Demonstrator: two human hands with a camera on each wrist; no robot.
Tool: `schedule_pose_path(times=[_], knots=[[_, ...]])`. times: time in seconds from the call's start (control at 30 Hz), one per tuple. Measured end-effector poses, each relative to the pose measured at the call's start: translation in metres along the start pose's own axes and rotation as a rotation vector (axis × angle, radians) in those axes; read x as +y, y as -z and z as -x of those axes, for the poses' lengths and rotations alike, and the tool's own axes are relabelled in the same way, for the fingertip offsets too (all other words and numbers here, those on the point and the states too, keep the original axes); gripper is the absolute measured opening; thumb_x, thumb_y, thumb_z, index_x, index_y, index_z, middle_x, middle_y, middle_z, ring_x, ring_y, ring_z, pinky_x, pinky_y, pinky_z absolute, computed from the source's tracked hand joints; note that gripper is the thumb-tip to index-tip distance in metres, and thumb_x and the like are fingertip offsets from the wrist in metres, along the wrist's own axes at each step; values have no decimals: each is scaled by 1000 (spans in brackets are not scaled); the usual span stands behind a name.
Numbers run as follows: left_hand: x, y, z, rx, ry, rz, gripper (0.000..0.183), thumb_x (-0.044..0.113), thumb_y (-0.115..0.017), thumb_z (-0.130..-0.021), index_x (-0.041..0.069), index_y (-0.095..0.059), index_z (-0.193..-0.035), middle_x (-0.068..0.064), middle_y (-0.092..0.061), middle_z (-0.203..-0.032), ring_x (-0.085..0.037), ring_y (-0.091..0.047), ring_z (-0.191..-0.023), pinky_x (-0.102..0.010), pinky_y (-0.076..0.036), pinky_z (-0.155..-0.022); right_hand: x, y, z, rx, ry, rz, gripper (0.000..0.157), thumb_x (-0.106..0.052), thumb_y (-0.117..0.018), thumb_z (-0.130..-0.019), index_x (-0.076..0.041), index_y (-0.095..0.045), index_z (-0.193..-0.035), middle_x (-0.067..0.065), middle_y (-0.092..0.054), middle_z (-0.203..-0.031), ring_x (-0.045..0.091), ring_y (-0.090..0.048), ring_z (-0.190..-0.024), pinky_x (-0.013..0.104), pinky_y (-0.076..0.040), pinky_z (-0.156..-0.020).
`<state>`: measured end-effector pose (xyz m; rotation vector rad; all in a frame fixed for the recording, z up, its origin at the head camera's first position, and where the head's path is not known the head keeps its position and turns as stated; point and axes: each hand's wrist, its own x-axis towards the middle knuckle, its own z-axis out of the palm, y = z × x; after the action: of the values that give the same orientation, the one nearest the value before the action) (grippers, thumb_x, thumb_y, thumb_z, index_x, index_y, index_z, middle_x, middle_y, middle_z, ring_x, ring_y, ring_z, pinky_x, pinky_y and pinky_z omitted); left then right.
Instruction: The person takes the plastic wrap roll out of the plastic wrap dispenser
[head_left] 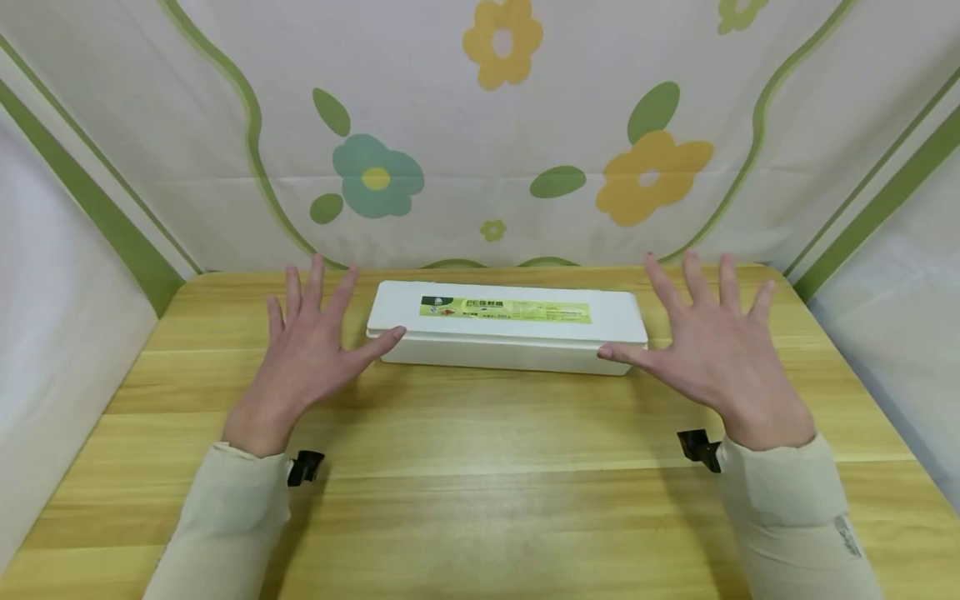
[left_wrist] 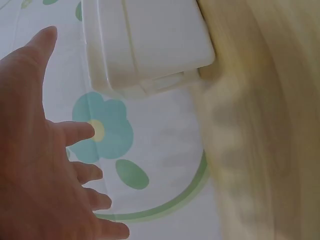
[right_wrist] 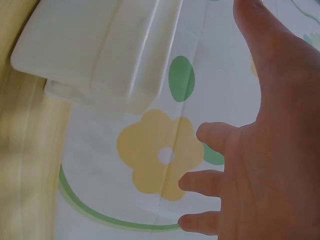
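A long white cling film box with a green and yellow label lies near the back of the table, its lid down. Left of it, my left hand hovers with fingers spread and thumb pointing toward the box's left end. On the other side my right hand is spread the same way, its thumb overlapping the box's right front corner in the head view. Both wrist views show a gap between the box's ends and the left palm and right palm. Neither hand holds anything.
The wooden table reaches back to a white curtain printed with flowers and leaves. More white cloth hangs at the left and right sides. Small black mounts sit at both sleeve cuffs.
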<state>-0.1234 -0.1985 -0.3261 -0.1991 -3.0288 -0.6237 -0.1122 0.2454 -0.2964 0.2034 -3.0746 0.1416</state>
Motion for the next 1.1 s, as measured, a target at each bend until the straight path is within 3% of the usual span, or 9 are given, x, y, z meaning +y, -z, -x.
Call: schedule_pose_path(times=[0.6, 0.87, 1.1], knots=[[-9, -17, 5, -22, 11, 79, 110, 79, -60, -95, 29, -4, -175, -14, 17, -181, -45, 24, -164, -80, 5, -125, 12, -13, 4, -12, -23, -25, 124, -96, -56, -82, -28, -11, -175, 26, -9, -180, 60, 0, -163, 93, -2, -111], [-9, -22, 4, -24, -10, 127, 114, 73, -65, -96, 19, -3, -175, -17, 15, -180, -52, 16, -164, -80, -3, -125, 14, -15, 5, -29, -18, -32, 125, -96, -56, -82, -27, -9, -175, 26, -10, -180, 61, -4, -162, 90, -6, -114], [-9, -24, -2, -99, 17, 310, 125, 68, -75, -92, 21, 6, -175, -11, 7, -182, -45, -2, -168, -75, -18, -127, 13, -22, -2, -66, 21, -148, 130, -94, -62, -80, -29, -3, -175, 23, -8, -181, 57, -14, -162, 82, -22, -119]])
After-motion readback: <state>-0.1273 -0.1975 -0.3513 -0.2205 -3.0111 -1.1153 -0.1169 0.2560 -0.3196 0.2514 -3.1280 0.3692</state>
